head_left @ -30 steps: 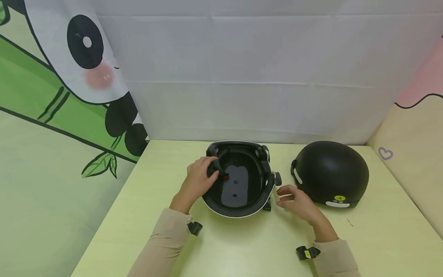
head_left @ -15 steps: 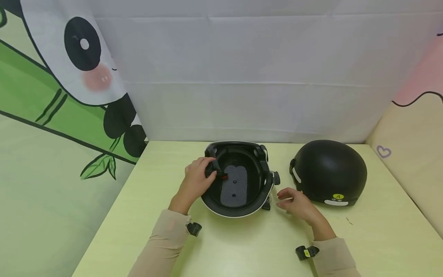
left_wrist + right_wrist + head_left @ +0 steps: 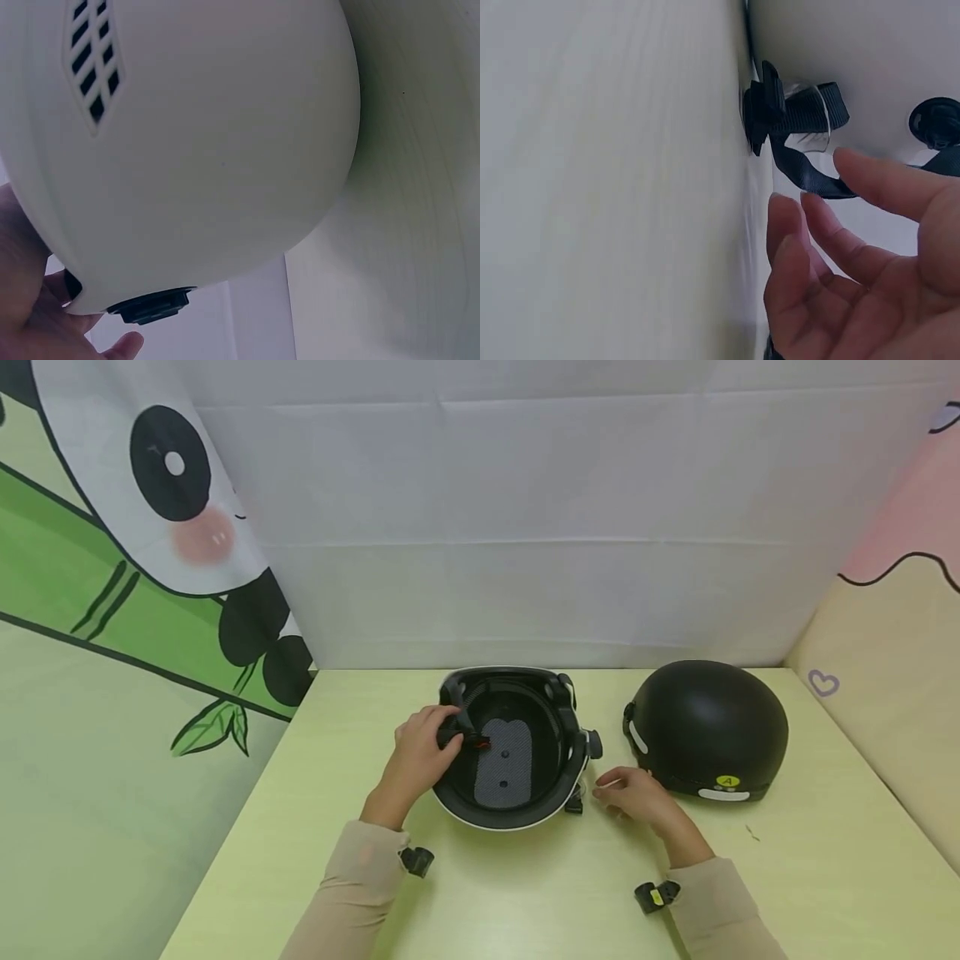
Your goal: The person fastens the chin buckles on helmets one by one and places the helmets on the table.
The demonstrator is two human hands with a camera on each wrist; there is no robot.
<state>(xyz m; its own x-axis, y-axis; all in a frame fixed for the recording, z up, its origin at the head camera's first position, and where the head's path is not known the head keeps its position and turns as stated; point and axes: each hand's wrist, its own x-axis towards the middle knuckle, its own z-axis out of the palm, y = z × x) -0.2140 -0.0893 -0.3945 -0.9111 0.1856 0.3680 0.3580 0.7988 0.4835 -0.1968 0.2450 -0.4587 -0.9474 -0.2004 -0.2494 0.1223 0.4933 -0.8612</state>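
Observation:
A white-shelled helmet [image 3: 504, 760] lies upside down on the table, its black padded inside facing up. My left hand [image 3: 420, 753] is at its left rim and holds a black chin strap [image 3: 467, 727] with a red bit near its end. In the left wrist view the pale shell [image 3: 217, 150] fills most of the frame, and the fingers curl behind its edge. My right hand [image 3: 637, 797] hovers right of the helmet, fingers loosely bent. In the right wrist view a black strap with a buckle [image 3: 763, 109] hangs beside the thumb; whether they touch I cannot tell.
A black helmet [image 3: 705, 727] with a yellow "A" sticker sits dome up on the right of the pale table [image 3: 487, 893]. A white sheet [image 3: 510, 527] rises behind, with cartoon-printed cloth at both sides. Each wrist carries a small black camera.
The view has shifted slightly. My left hand keeps its place on the chin strap. The right hand's fingers have drawn a little closer together near the helmet's right side.

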